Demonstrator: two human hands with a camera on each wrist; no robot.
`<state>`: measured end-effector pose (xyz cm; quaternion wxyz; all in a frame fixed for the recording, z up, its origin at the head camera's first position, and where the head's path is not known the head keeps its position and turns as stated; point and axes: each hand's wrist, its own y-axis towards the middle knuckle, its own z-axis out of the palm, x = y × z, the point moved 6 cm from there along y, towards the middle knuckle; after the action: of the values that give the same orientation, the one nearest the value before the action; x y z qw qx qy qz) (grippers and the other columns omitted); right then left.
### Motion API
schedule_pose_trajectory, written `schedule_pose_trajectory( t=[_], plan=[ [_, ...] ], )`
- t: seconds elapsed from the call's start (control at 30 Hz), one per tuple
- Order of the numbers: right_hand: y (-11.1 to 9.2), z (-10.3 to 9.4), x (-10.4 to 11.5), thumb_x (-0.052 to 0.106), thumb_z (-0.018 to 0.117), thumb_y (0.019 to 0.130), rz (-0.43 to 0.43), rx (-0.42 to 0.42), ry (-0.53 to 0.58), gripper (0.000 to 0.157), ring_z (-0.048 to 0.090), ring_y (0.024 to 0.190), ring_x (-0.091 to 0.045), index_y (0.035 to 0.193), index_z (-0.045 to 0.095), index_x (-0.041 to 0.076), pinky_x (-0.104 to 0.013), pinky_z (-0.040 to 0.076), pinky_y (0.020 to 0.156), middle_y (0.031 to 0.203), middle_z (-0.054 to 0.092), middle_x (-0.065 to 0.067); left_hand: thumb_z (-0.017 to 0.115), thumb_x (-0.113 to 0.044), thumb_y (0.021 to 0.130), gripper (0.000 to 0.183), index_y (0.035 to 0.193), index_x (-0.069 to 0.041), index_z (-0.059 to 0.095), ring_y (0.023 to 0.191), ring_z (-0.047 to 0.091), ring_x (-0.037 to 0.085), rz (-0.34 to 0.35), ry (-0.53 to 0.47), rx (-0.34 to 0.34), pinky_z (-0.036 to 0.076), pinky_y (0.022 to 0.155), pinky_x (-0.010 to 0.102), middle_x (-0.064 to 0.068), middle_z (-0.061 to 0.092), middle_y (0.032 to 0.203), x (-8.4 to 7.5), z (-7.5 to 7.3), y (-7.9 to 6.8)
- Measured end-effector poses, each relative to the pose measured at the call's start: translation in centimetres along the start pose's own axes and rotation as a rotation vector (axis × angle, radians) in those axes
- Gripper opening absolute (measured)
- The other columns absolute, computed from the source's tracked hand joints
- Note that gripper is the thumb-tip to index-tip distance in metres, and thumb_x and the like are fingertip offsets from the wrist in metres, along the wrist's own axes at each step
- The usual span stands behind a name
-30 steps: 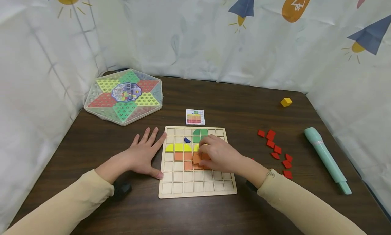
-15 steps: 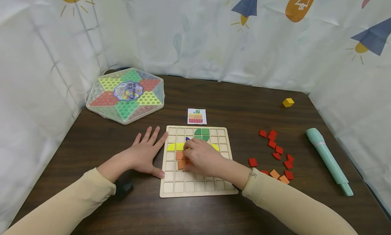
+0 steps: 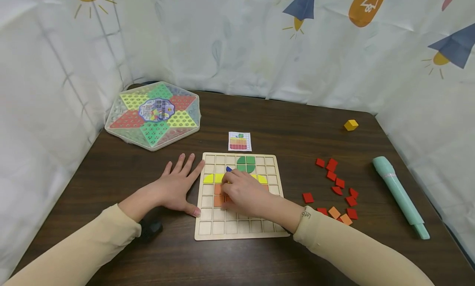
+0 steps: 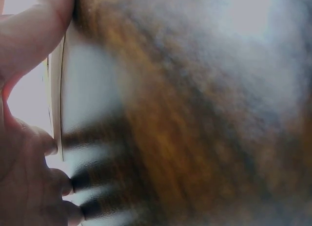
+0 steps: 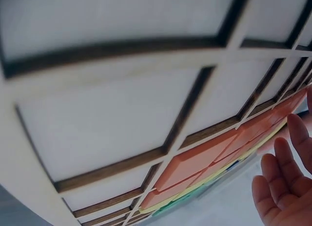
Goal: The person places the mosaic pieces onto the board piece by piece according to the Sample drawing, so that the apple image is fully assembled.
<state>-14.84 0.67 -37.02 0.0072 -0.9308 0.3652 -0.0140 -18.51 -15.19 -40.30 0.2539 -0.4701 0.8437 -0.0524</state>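
On the table lies a wooden grid board [image 3: 237,227] with green tiles [image 3: 246,164], a blue half-round piece [image 3: 228,169], a row of yellow tiles [image 3: 208,178] and orange tiles below. My right hand [image 3: 246,192] is over the middle of the board, curled fingers and thumb at an orange square tile [image 3: 219,201] in a left-hand cell; the fingertips are partly hidden. The hand covers several orange tiles [image 5: 195,158], seen set side by side in the right wrist view. My left hand [image 3: 177,191] lies spread on the table, touching the board's left edge [image 4: 56,99].
Right of the board lie several loose red tiles [image 3: 331,176] and two orange tiles [image 3: 334,212]. A small printed pattern card [image 3: 239,141] sits behind the board. Farther out are a Chinese checkers set [image 3: 154,114], a yellow block [image 3: 350,125] and a teal stick-like object [image 3: 400,197].
My right hand has moved left across the board with an orange tile, which now lies in a cell left of the other orange tiles. The left hand has stayed in place.
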Motion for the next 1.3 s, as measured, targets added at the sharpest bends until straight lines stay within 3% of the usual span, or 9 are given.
schedule_pose_trajectory(
  t=[0.27, 0.43, 0.6, 0.83, 1.07, 1.3],
  plan=[
    [-0.6, -0.5, -0.5, 0.033, 0.082, 0.089, 0.000, -0.013, 0.031, 0.022, 0.060, 0.105, -0.019, 0.101, 0.078, 0.014, -0.032, 0.052, 0.093, 0.113, 0.068, -0.001, 0.083, -0.068, 0.070, 0.137, 0.165, -0.005, 0.007, 0.154, -0.009, 0.056, 0.002, -0.004, 0.007, 0.001, 0.116, 0.078, 0.032, -0.005, 0.168, -0.1, 0.1, 0.3],
    [-2.8, -1.9, -3.0, 0.029, 0.084, 0.087, 0.038, -0.072, 0.075, 0.023, 0.060, 0.108, -0.023, 0.102, 0.078, 0.012, -0.036, 0.052, 0.095, 0.113, 0.068, -0.004, 0.083, -0.067, 0.070, 0.137, 0.165, -0.005, 0.006, 0.154, -0.011, 0.055, 0.008, -0.012, 0.008, 0.000, 0.116, 0.078, 0.031, -0.006, 0.169, 0.0, 0.2, 0.4],
    [-7.3, -2.5, -7.9, 0.020, 0.086, 0.084, 0.144, -0.128, 0.111, 0.024, 0.060, 0.107, -0.026, 0.103, 0.076, 0.008, -0.040, 0.055, 0.093, 0.111, 0.067, -0.007, 0.083, -0.067, 0.071, 0.137, 0.165, -0.005, 0.005, 0.154, -0.011, 0.056, 0.013, -0.013, 0.004, -0.001, 0.115, 0.079, 0.032, -0.006, 0.168, -0.1, 0.1, 0.4],
    [-16.0, -2.0, -14.5, 0.011, 0.084, 0.084, 0.297, -0.162, 0.131, 0.022, 0.062, 0.099, -0.026, 0.103, 0.074, 0.006, -0.045, 0.055, 0.084, 0.107, 0.065, -0.007, 0.083, -0.068, 0.070, 0.138, 0.165, -0.004, 0.006, 0.153, -0.010, 0.057, 0.014, -0.001, 0.001, 0.000, 0.115, 0.079, 0.033, -0.005, 0.168, 0.1, 0.2, 0.3],
    [-22.5, -0.7, -16.0, 0.008, 0.086, 0.079, 0.317, -0.132, 0.141, 0.026, 0.061, 0.099, -0.024, 0.100, 0.075, 0.019, -0.039, 0.055, 0.081, 0.106, 0.067, 0.004, 0.082, -0.070, 0.068, 0.139, 0.165, -0.005, 0.007, 0.153, -0.009, 0.058, 0.003, 0.016, -0.005, 0.001, 0.114, 0.080, 0.033, -0.003, 0.168, 0.4, 0.3, 0.4],
    [-24.8, -0.2, -16.0, -0.001, 0.090, 0.069, 0.253, -0.176, 0.128, 0.043, 0.058, 0.096, -0.015, 0.100, 0.075, 0.025, -0.030, 0.054, 0.075, 0.104, 0.064, 0.007, 0.083, -0.070, 0.067, 0.139, 0.165, -0.005, 0.007, 0.153, -0.008, 0.058, 0.007, 0.016, -0.006, 0.002, 0.114, 0.081, 0.033, -0.003, 0.168, 0.3, 0.3, 0.6]
  ],
)
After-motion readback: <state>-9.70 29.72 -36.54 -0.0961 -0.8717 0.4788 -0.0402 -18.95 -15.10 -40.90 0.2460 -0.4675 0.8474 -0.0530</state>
